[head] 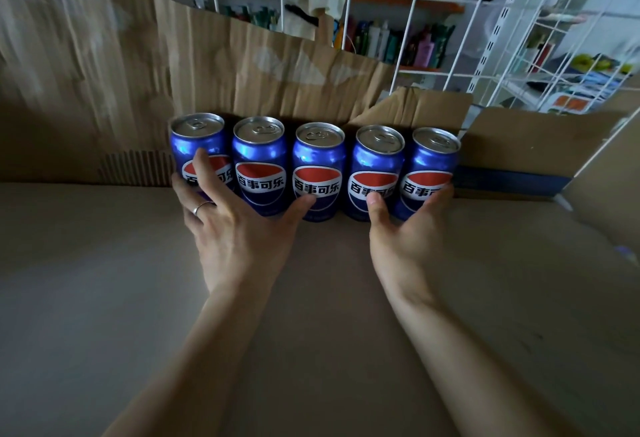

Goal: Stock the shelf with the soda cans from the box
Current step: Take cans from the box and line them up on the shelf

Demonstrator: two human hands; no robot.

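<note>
Several blue soda cans (259,156) with red, white and blue logos stand upright in one row at the back of a cardboard-lined shelf (104,281). My left hand (235,229) is spread flat against the row, its fingers on the leftmost can (197,139) and its thumb touching the middle can (318,159). My right hand (401,229) is spread too. Its thumb rests on the fourth can (377,159) and its fingers lie along the side of the rightmost can (433,159). Neither hand grips a can. A ring sits on one left finger.
Torn brown cardboard (277,66) forms the back wall behind the cans. A cardboard box (512,146) with a blue band stands at the back right. White wire grid panels (415,4) rise behind, with other stocked shelves seen through them.
</note>
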